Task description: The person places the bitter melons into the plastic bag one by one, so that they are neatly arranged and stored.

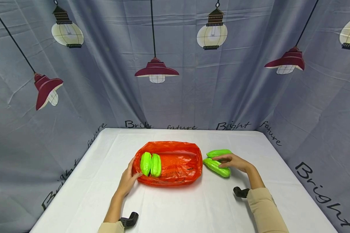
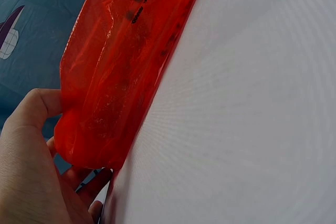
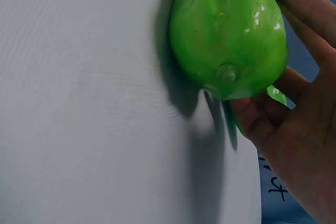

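A red plastic bag [image 1: 180, 161] lies spread wide on the table, its sides standing up like a shallow tray. Two glossy green gourds, one on the left [image 1: 145, 163] and one beside it [image 1: 156, 165], lie side by side in its left end. My left hand [image 1: 126, 179] grips the bag's near left corner, thumb and fingers on either side of the plastic [image 2: 100, 108]. Right of the bag, my right hand [image 1: 231, 160] grips the nearer green gourd [image 3: 228, 35] by its sides. Another green gourd [image 1: 217, 152] lies just behind, partly covered by that hand.
The table has a white cover [image 1: 175, 207]. A grey-blue curtain [image 1: 175, 103] printed with lamps and lettering surrounds its back and sides. Each wrist wears a black camera mount, the left one [image 1: 129, 220] and the right one [image 1: 240, 192].
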Motion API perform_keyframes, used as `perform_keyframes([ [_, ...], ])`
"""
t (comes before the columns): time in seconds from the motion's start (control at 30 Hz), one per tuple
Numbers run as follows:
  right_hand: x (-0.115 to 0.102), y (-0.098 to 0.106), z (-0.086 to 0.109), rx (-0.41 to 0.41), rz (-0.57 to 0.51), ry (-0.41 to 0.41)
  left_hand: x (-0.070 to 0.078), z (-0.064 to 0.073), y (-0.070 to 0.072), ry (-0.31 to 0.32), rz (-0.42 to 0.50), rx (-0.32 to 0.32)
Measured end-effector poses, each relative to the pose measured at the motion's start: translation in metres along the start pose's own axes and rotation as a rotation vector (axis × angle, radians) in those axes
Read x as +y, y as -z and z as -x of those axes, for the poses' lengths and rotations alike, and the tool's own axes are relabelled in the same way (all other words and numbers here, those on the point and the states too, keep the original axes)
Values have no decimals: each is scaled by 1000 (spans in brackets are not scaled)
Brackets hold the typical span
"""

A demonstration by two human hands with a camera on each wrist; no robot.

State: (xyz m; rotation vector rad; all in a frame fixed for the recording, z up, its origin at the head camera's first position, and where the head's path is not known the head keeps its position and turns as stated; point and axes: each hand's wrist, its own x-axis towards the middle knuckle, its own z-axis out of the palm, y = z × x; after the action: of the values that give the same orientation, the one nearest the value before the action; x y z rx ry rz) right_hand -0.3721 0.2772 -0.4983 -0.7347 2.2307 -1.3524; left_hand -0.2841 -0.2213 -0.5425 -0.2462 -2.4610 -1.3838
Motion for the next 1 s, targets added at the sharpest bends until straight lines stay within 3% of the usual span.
perform_keyframes([
  [0.8, 3, -6, 14, -41, -30, -94, 0, -1, 0, 7, 7, -8],
  [1.0, 3, -11, 19, -28, -56, -83, -1, 0, 0, 11, 5, -8],
])
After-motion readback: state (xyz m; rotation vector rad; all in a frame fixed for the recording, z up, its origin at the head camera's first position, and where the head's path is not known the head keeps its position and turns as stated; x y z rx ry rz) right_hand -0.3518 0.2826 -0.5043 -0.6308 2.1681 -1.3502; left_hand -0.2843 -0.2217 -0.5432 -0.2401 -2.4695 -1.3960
